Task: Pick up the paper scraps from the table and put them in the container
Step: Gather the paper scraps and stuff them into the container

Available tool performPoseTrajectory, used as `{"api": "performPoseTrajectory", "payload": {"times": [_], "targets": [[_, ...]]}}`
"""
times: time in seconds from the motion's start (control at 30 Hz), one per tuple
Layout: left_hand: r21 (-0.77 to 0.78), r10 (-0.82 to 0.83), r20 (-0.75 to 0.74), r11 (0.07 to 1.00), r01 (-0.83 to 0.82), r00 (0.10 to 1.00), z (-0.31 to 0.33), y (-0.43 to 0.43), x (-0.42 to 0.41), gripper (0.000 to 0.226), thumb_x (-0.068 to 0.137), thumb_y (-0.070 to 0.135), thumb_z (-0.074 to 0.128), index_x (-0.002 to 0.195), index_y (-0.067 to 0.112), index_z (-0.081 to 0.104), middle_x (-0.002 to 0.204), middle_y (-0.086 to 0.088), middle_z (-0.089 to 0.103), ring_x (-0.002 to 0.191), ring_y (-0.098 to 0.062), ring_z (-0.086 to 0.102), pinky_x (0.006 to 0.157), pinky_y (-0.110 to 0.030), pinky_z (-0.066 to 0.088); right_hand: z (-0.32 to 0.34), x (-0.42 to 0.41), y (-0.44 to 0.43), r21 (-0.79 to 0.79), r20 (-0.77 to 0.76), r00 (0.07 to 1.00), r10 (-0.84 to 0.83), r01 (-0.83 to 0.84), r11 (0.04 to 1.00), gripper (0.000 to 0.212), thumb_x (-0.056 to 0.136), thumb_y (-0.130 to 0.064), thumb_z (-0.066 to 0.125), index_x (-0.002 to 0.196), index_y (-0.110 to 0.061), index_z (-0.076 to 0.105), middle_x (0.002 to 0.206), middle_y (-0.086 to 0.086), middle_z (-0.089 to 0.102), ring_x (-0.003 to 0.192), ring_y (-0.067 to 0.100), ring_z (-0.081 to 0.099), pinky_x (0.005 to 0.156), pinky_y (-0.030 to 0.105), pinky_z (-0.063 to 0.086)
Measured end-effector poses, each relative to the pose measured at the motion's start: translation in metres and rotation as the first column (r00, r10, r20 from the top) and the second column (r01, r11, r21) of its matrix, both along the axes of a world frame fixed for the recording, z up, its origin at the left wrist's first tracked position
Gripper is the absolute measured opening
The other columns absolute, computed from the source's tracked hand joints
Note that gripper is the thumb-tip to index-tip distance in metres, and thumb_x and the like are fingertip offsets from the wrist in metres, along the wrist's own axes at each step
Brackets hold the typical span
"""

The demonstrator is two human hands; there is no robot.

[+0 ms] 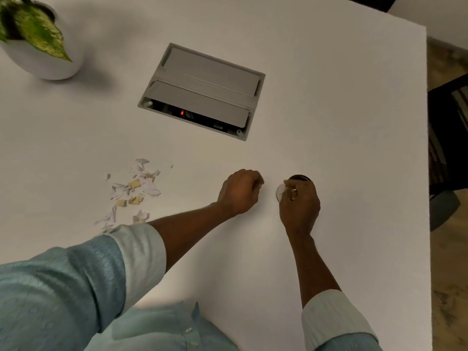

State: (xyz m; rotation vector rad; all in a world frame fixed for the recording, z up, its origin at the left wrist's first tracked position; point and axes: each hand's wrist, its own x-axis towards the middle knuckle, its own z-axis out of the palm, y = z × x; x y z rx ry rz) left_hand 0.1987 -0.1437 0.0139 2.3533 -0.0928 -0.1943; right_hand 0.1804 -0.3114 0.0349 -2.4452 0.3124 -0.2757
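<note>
Head view: right hand pinches a scrap at the container.
Left hand clenched; scraps (light, flimsy) need fingertip pinches near the table's left edge.

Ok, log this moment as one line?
left hand: fisted, beside container | right hand: over container, pinching paper scrap | scrap pile: on table

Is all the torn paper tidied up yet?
Not yet. The right hand pinches a white bit over the dark container, and the closed left hand sits beside it. A big pile of paper scraps waits on the table. What's inside the container is hidden.
</note>
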Motion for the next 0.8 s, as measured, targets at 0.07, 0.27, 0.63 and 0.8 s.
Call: {"api": "performPoseTrajectory", "payload": {"times": [0.07,0.27,0.63,0.8], "targets": [[0.035,0.07,-0.001,0.997,-0.07,0.998,-0.009,0.028,-0.02,0.015,0.098,0.016,0.061,0.105,0.017,0.073,0.103,0.003,0.075,0.099,-0.02,0.065,0.084,-0.042,0.057,-0.003,-0.005,0.022,0.015,0.006,0.995,0.104,-0.104,0.994,0.017,0.09,-0.004,0.067,0.101,-0.014,0.075,0.104,0.003,0.07,0.086,0.011,0.064,0.077,0.026,0.053],[0.285,0.103,0.0,0.953,-0.098,0.995,-0.029,0.113,-0.092,0.019,0.094,0.018,0.067,0.113,0.016,0.071,0.119,0.002,0.067,0.119,-0.022,0.052,0.085,-0.039,0.054,-0.02,-0.024,0.091,0.065,-0.107,0.941,0.322,-0.316,0.946,0.017,0.09,-0.007,0.068,0.101,-0.019,0.073,0.099,-0.001,0.066,0.075,0.013,0.065,0.07,0.037,0.058],[0.361,0.395,-0.005,0.857,-0.367,0.919,-0.035,0.237,-0.193,0.075,0.082,0.037,0.076,0.144,0.007,0.047,0.155,-0.016,0.041,0.145,-0.037,0.036,0.111,-0.05,0.042,-0.051,-0.064,0.194,0.118,-0.399,0.696,0.596,-0.606,0.787,0.033,0.088,-0.025,0.075,0.118,-0.03,0.064,0.105,-0.01,0.062,0.076,0.006,0.064,0.081,0.033,0.058],[0.457,0.441,-0.107,0.818,-0.35,0.891,-0.045,0.277,-0.216,0.09,0.084,0.035,0.078,0.157,0.008,0.034,0.168,-0.019,0.025,0.152,-0.042,0.027,0.114,-0.056,0.042,-0.057,-0.072,0.236,0.125,-0.464,0.559,0.687,-0.727,0.675,0.054,0.087,-0.033,0.077,0.135,-0.03,0.052,0.116,-0.005,0.058,0.097,0.015,0.066,0.087,0.039,0.057]]}}
